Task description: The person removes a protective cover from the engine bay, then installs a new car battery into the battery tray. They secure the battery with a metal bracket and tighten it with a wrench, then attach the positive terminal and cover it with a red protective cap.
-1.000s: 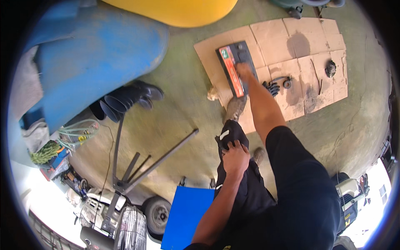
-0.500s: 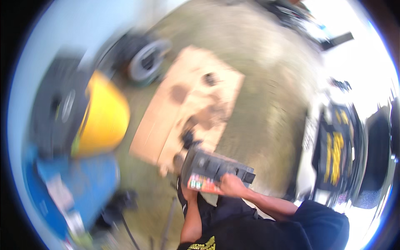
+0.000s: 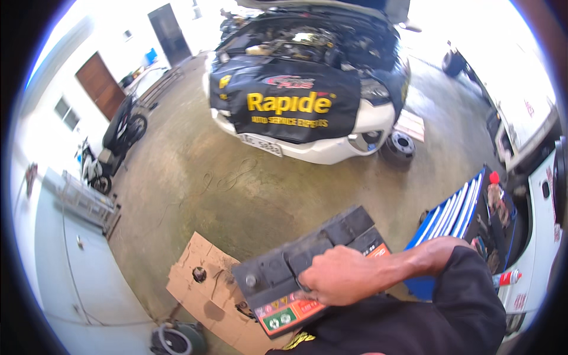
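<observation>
Head view: I look down on a black, block-shaped battery with an orange-and-green label (image 3: 302, 254), tilted and held above the smooth, olive-brown floor (image 3: 160, 201).
Bare right hand (image 3: 337, 275): it reaches over the battery's top, its fingers curled in and gripping the battery near the middle; just what the fingertips pinch is hidden from me.
Left hand: out of my sight, so I cannot tell its grip.
Brown, flat cardboard sheet (image 3: 195, 296): stained, it lies left of the battery, partly hidden behind it.
White car with a raised hood (image 3: 319, 155): it stands well beyond the battery, a black front cover with yellow lettering (image 3: 296, 92) draped over it.
Blue tool cart with white-striped drawers (image 3: 449, 210): right of the battery.
Dark, round wheel with a silver centre (image 3: 401, 144): beyond the battery, to its right.
</observation>
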### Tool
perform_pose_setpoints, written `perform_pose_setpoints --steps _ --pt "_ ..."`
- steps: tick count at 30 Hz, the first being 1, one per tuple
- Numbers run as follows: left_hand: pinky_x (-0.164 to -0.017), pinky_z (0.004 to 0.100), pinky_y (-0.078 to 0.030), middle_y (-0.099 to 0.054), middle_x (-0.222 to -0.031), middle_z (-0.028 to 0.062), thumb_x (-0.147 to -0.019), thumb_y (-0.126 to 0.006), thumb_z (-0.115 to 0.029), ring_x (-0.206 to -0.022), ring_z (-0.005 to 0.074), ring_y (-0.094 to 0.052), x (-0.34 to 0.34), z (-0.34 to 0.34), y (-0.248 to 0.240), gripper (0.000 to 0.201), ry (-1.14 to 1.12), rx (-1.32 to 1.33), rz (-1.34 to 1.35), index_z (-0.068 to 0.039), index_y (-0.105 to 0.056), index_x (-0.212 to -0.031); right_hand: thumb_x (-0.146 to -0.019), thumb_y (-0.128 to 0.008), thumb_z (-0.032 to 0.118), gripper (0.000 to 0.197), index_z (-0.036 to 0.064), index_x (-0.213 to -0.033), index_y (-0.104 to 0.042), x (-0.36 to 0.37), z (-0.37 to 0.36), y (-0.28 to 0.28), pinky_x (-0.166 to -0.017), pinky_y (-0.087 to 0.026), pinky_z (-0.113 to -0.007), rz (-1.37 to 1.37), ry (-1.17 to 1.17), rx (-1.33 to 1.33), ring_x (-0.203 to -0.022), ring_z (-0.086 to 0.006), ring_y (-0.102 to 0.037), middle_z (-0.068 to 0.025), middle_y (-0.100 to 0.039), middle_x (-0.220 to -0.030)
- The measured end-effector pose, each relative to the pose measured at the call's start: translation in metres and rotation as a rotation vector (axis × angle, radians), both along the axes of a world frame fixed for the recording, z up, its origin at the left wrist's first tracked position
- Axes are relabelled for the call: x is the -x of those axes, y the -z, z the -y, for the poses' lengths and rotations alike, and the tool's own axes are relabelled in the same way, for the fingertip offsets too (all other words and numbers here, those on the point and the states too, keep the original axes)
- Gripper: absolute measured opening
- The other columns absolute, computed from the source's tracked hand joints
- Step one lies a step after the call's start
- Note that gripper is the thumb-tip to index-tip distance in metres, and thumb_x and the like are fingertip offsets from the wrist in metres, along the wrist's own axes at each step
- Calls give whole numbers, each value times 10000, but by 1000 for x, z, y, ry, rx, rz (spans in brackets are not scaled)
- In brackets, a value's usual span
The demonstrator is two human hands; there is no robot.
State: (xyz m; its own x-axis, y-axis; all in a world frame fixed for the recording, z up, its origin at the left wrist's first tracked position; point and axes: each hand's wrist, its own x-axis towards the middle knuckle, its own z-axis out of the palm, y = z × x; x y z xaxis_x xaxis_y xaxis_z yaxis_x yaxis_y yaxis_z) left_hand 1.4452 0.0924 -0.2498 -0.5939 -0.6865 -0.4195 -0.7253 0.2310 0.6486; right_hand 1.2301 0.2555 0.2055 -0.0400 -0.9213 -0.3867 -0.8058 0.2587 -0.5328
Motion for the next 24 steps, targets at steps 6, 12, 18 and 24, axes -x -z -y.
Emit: perform_pose_setpoints --steps 6,12,18,24 --pt "-961 494 -588 -759 -1196 164 -1013 -567 -421 -1056 321 -750 172 4 -32 445 189 -66 -57 -79 -726 -1248 -994 -642 363 424 -45 -909 -718 138 -26 -12 -791 -570 -556 54 284 4 -879 -481 -719 -298 -727 -890" --pt "-962 504 -587 -755 -1207 167 -1017 -557 -432 -1059 325 -749 383 -11 -38 461 488 -167 -166 -75 -722 -1258 -1045 -581 551 649 -63 -863 -687 259 -55 -20 -756 -545 -547 100 654 -154 -816 -512 -680 -300 -692 -801" --pt "-964 514 -586 -751 -1217 170 -1021 -546 -444 -1062 329 -748 581 -42 -93 478 692 -214 -232 -72 -717 -1268 -1046 -620 486 599 -66 -812 -621 378 -100 -35 -686 -521 -523 121 802 60 -747 -493 -644 -305 -630 -731" --pt "-965 524 -585 -747 -1228 173 -1025 -536 -455 -1065 333 -747 753 -117 -104 494 713 -332 -289 -69 -712 -1278 -1004 -716 348 473 -45 -787 -566 513 -167 -45 -606 -429 -512 28 983 136 -674 -500 -544 -268 -545 -678"
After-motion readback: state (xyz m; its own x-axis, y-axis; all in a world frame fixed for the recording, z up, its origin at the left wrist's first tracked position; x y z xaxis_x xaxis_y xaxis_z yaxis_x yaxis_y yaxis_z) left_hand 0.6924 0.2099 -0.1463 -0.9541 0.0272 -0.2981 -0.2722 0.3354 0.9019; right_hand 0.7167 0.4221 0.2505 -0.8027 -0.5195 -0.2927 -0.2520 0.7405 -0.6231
